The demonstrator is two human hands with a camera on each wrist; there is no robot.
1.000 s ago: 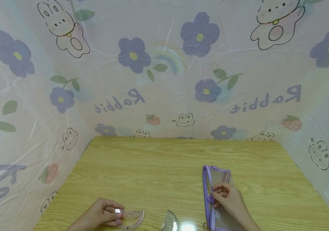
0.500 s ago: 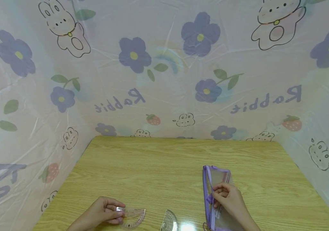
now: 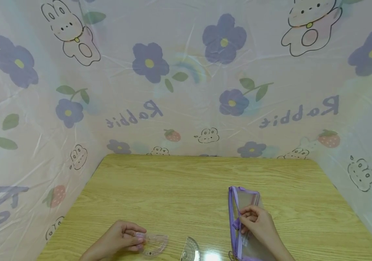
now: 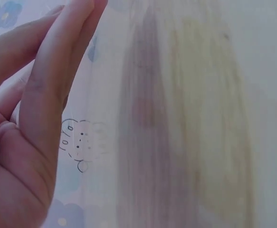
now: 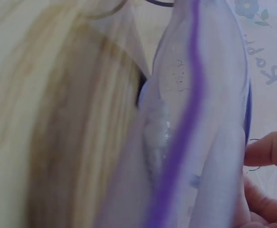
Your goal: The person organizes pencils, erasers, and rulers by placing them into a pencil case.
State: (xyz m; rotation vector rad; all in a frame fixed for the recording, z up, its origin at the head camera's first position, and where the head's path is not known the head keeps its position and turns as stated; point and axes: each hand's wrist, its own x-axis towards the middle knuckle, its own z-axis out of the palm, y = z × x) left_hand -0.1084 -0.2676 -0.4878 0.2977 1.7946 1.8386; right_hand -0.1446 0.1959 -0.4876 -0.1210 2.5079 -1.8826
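My left hand (image 3: 122,238) pinches a clear protractor (image 3: 155,244) by its left end, near the table's front. Its curved edge faces down and to the right in the head view; in the left wrist view the protractor is out of sight. My right hand (image 3: 257,222) pinches the upper edge of a transparent pencil pouch (image 3: 249,203) with purple zipper trim, holding its mouth apart. In the right wrist view the purple strip (image 5: 195,95) runs across close up, with thumb and finger at the pouch's right side. Clear items show faintly inside the pouch.
A second clear protractor (image 3: 191,249) lies on the wooden table (image 3: 172,192) between the hands, cut by the frame's lower edge. A patterned curtain (image 3: 186,90) with flowers and rabbits stands around the table's back and sides.
My left hand has moved a little to the right with the protractor, toward the second one. The right hand and the pouch stay as they were.
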